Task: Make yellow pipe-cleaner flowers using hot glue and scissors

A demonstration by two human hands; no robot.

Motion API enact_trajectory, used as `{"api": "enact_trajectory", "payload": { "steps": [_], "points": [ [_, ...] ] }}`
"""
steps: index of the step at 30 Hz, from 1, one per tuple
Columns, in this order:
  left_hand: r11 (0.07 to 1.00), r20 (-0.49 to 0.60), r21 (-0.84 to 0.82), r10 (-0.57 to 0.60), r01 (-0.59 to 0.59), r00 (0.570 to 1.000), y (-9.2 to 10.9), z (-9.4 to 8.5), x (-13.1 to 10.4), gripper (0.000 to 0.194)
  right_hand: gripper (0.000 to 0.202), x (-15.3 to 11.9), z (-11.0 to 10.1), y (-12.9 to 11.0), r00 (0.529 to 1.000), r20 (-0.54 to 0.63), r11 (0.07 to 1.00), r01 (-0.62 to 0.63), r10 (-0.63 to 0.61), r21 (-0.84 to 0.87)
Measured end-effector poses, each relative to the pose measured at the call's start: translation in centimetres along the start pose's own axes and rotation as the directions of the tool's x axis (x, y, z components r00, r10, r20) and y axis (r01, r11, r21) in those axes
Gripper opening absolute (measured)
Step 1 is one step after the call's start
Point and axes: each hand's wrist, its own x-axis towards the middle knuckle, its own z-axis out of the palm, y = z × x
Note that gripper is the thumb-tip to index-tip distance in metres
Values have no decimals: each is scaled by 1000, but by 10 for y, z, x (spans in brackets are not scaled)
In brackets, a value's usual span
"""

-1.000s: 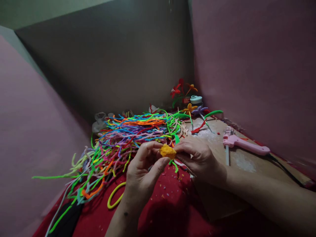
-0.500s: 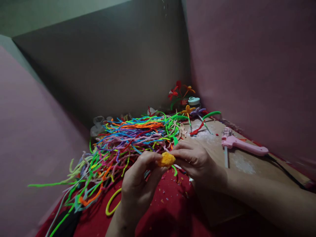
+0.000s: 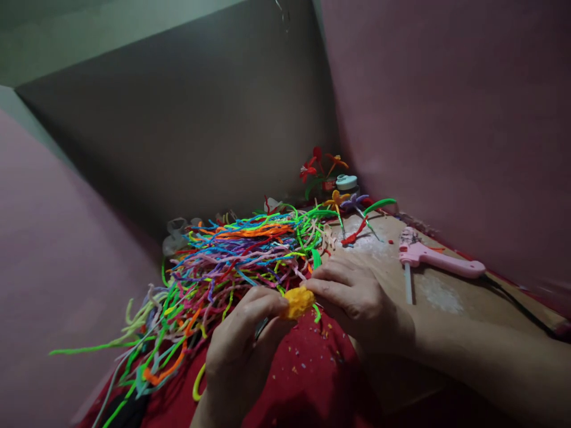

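Note:
A small fuzzy yellow piece (image 3: 298, 303) is held between my two hands, above a red cloth. My left hand (image 3: 245, 339) pinches its left end between thumb and fingers. At its right end, the fingertips of my right hand (image 3: 354, 297) are closed on it, with the thumb mostly hidden. Just behind both hands lies a large heap of many-coloured pipe cleaners (image 3: 236, 249).
A pink glue gun (image 3: 441, 260) with a glue stick and black cord lies on a brown board (image 3: 383, 273) at the right. Orange and purple pipe-cleaner flowers (image 3: 354, 202) rest behind it, near a lidded jar (image 3: 347, 183). Small scraps dot the red cloth (image 3: 307, 362).
Both hands stay on the yellow piece, which sits slightly lower in view and shows more of its surface. My left hand has shifted left and down. The view has moved slightly.

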Motion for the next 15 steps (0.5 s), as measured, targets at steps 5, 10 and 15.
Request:
{"api": "enact_trajectory", "payload": {
  "steps": [5, 10, 15],
  "points": [
    [998, -25, -22, -64, 63, 998, 3, 5, 3, 32, 23, -1, 2, 1, 996, 61, 996, -68, 64, 61],
    [924, -132, -205, -353, 323, 926, 3, 14, 8, 12, 19, 3, 1, 2, 945, 267, 954, -240, 187, 182],
    [849, -86, -302, -477, 433, 875, 3, 18, 13, 10, 12, 10, -4, 2, 821, 466, 823, -492, 331, 284]
  ]
}}
